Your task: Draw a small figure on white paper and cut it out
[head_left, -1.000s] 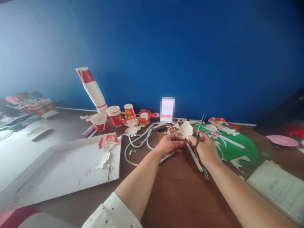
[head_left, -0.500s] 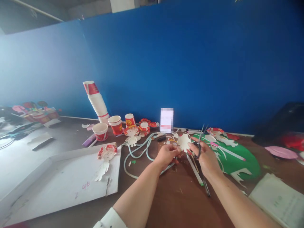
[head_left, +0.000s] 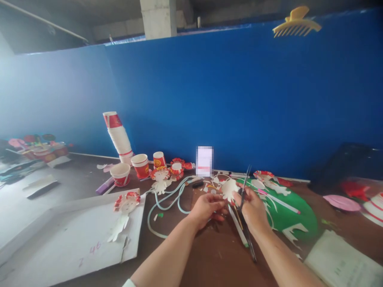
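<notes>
My right hand (head_left: 253,208) holds a pair of dark scissors (head_left: 247,177), blades pointing up and away. Its thumb and fingers also pinch the edge of a white paper-cup cutout (head_left: 229,188) with a jagged lower edge. Just left of the cutout is my left hand (head_left: 207,209), fingers loosely bent and apart, its fingertips close to the cutout's lower edge; I see nothing held in it. Beneath the hands lie a white marker with a green end (head_left: 238,227) and a long dark stick-like tool (head_left: 251,243).
Finished-looking red-and-white cup figures (head_left: 160,180) lie to the left, one on a cardboard lid (head_left: 74,235). Behind stand paper cups (head_left: 140,165) and a leaning cup stack (head_left: 118,137). A pale cable (head_left: 152,217) loops nearby. Rightward are a green sheet (head_left: 302,217) and a notebook (head_left: 344,259).
The view has tilted up, and a yellow hair clip now shows at top right. The cutout has shifted slightly right with my right hand; my left fingers have loosened from its edge.
</notes>
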The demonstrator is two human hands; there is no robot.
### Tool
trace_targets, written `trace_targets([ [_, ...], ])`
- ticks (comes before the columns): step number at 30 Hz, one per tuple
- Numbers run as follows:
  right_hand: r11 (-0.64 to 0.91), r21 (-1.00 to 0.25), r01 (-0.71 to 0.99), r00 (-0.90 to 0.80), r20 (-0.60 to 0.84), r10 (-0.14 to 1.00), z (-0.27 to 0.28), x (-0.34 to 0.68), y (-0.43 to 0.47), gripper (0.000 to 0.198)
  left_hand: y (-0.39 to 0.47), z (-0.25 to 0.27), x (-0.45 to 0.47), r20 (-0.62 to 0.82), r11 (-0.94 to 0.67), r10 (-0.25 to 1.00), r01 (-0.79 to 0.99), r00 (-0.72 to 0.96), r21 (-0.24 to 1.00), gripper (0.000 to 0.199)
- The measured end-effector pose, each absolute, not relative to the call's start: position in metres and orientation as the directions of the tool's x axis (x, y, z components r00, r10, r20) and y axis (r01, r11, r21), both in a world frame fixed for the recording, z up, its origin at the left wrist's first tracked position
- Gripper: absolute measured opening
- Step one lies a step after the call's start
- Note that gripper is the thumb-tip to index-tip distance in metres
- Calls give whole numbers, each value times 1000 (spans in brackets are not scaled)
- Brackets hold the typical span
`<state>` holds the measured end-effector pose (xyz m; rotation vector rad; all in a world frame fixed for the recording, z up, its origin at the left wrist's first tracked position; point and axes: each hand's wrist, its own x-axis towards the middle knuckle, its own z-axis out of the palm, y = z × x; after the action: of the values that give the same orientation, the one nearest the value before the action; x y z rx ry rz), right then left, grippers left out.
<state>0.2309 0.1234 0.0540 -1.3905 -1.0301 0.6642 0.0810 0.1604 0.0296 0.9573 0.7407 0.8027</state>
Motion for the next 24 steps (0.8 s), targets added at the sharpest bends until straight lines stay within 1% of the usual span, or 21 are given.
trace_targets([
  [3,121,-984,131,412,165,896,51,230,125,51,160,28,85,-221,386,848,-275,481,881,39],
  [5,129,-986,107,389,161,907,47,230,126,54,160,26,87,-215,389,855,-307,472,869,37],
  [11,122,-979,161,405,178,897,38,236,130,54,164,23,88,-248,404,877,-354,411,843,35],
  [15,129,-980,151,398,180,899,35,239,132,52,165,23,87,-231,395,887,-394,401,830,32],
  [21,147,-982,122,381,183,906,34,236,133,50,163,26,87,-249,405,875,-347,415,846,26],
  [24,136,-981,135,397,179,900,34,236,132,49,162,29,86,-274,432,860,-326,431,841,24],
])
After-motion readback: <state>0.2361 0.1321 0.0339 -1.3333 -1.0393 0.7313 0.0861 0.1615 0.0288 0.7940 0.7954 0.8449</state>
